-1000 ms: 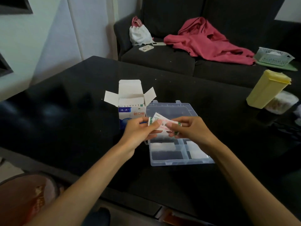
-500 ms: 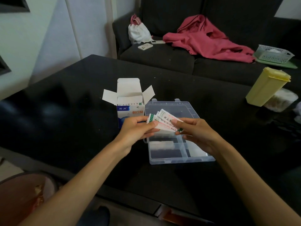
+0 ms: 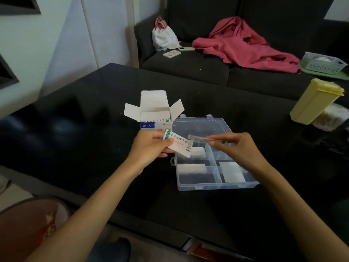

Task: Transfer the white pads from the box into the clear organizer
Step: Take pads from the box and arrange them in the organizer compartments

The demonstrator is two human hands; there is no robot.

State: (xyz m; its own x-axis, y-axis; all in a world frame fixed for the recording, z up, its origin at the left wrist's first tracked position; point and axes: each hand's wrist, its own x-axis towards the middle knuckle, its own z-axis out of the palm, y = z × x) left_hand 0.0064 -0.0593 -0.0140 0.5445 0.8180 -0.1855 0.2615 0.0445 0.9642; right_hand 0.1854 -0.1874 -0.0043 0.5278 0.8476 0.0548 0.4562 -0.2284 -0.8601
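The white and blue box [image 3: 154, 115] stands open on the black table [image 3: 79, 129], flaps spread. Right of it lies the clear organizer [image 3: 217, 184], lid open flat behind it, with white pads [image 3: 190, 168] in several compartments. My left hand [image 3: 149, 148] grips a small stack of white wrapped pads [image 3: 179, 145] with green and red print, just left of the organizer. My right hand [image 3: 234, 146] pinches one pad [image 3: 198, 138] seen edge-on, held above the organizer's far compartments.
A yellow lidded container [image 3: 315, 101] and a clear tub [image 3: 332, 118] stand at the table's right edge. Behind the table is a dark sofa [image 3: 188, 67] with a pink garment [image 3: 245, 46], a white bag [image 3: 164, 37] and a mesh basket [image 3: 323, 62].
My right hand has drawn one pad off the stack and moved it right, over the organizer. My left hand keeps the remaining stack.
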